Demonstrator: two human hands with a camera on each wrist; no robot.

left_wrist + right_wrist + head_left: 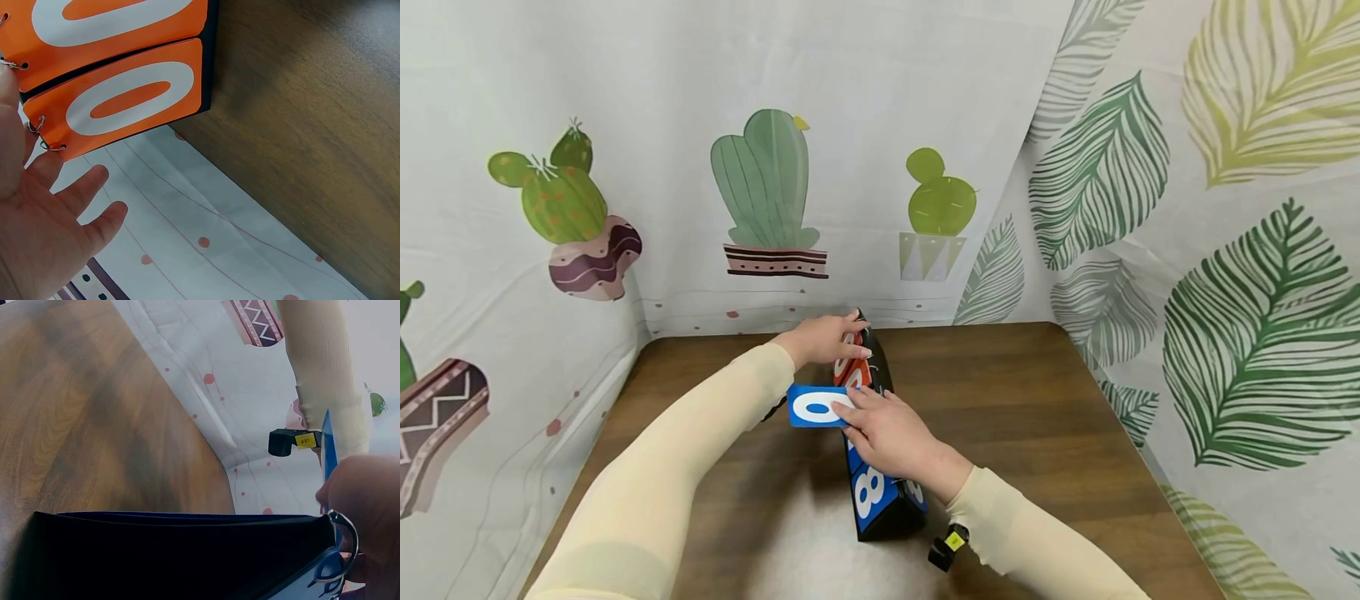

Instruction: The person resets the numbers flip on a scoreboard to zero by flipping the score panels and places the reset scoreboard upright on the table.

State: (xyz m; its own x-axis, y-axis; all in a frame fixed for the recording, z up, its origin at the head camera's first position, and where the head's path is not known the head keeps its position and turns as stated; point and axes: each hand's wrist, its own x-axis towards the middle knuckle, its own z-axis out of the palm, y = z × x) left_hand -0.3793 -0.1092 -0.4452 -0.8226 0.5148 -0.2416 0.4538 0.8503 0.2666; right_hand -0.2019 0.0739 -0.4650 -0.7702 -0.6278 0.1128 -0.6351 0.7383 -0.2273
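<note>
While right hand (891, 433) pinches thin card (812, 406), metal rings (356, 542), wood-grained table (1007, 400)

Right of the scoreboard (871, 493), the tabletop (1015, 392) gives wide passage beyond the right hand (898, 435); the right sleeve (1045, 542) obstructs access beside the scoreboard's near end. Left of the scoreboard, an open lane starts at the near end; the blue card (814, 407) projects over it and the left sleeve (658, 471) bounds it. The left hand (823, 340) obstructs the scoreboard's far end, near the wall cloth (865, 183). Metal rings (354, 534) protrude from the scoreboard's top edge.
</note>
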